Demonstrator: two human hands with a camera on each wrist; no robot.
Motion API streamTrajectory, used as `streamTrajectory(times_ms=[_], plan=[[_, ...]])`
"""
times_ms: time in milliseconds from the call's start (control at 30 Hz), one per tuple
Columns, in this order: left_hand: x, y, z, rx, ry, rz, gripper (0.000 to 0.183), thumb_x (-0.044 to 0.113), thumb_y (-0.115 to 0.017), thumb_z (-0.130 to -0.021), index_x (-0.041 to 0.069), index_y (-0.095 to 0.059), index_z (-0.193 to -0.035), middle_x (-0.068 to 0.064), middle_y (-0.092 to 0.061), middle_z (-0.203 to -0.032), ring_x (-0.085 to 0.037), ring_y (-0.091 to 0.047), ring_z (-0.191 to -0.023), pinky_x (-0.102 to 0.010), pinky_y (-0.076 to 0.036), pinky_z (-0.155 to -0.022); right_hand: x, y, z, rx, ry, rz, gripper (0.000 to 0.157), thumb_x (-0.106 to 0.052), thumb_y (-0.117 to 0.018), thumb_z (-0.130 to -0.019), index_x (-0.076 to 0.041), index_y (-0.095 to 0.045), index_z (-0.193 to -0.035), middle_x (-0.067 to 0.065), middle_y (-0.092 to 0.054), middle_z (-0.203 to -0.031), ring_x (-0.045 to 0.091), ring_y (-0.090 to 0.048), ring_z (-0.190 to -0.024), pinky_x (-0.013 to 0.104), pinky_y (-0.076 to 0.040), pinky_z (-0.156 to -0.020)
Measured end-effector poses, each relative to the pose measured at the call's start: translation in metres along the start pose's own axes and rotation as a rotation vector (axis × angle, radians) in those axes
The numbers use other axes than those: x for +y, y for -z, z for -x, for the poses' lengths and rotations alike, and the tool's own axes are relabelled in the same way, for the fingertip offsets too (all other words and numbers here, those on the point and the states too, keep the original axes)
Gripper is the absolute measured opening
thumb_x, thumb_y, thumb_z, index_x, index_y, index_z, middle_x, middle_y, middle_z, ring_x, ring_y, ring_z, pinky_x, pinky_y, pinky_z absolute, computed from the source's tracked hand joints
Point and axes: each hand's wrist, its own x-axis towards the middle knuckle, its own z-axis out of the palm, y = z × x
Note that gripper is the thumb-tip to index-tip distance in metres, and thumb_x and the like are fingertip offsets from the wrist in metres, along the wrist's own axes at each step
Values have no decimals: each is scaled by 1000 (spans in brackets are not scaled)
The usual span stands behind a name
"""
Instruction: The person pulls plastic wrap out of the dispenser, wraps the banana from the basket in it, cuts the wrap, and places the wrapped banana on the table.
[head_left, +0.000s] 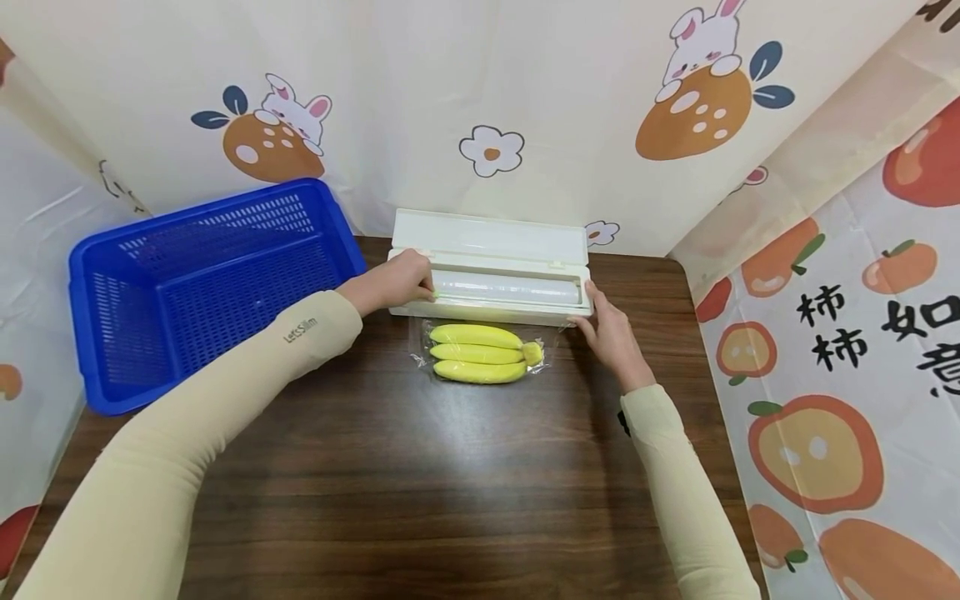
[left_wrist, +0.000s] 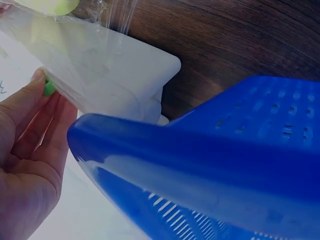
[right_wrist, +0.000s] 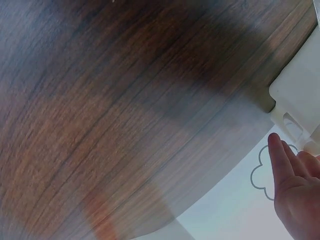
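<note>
A white cling film dispenser (head_left: 487,314) stands at the back of the table with its lid (head_left: 491,237) raised and a roll of film (head_left: 506,287) inside. At its left end my left hand (head_left: 393,282) pinches a small green slider (left_wrist: 48,87) between thumb and fingers. My right hand (head_left: 613,337) holds the dispenser's right end, thumb at the front and fingers along the side; in the right wrist view its fingers (right_wrist: 281,157) look fairly straight. A bunch of yellow bananas (head_left: 480,352) lies just in front of the dispenser, with clear film about it.
A blue perforated basket (head_left: 217,208) stands on the left, its rim close to my left forearm. Behind the dispenser hangs a patterned cloth (head_left: 420,100), and another printed cloth (head_left: 817,375) borders the right side. The dark wooden table (head_left: 450,500) extends toward me.
</note>
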Motion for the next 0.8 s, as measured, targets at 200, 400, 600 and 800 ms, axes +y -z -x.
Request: streamTrajectory(times_ms=[200, 400, 600, 800], plan=[[-6, 0, 2, -7, 12, -6, 12, 3, -77, -95, -2, -84, -86, -16, -80, -85, -20, -68, -64, -41, -60, -77, 0, 0, 1, 2, 5, 2, 76, -21, -69, -104, 0, -29, -165, 32, -42, -160, 49, -48, -142, 61, -44, -113], [-12, 0, 7, 9, 21, -31, 9, 5, -79, -94, -2, -84, -93, -16, -80, -91, -28, -76, -81, -44, -62, -79, 0, -1, 0, 10, 14, -9, 75, -21, -69, -104, 1, -29, -164, 30, -42, -161, 49, -50, -141, 61, -45, -112], [-12, 3, 13, -2, 67, -31, 10, 8, -79, -95, 0, -84, -98, -16, -81, -97, -30, -77, -90, -46, -63, -84, 0, -2, 1, 12, 21, -13, 75, -20, -69, -104, 3, -29, -163, 31, -43, -159, 50, -51, -138, 62, -46, -110], [-16, 4, 17, 12, 73, -25, 10, 9, -79, -95, 0, -84, -97, -15, -81, -95, -26, -75, -82, -43, -62, -77, 1, -2, 1, 13, 23, -19, 75, -21, -69, -104, 2, -29, -164, 30, -42, -161, 50, -51, -139, 62, -46, -110]])
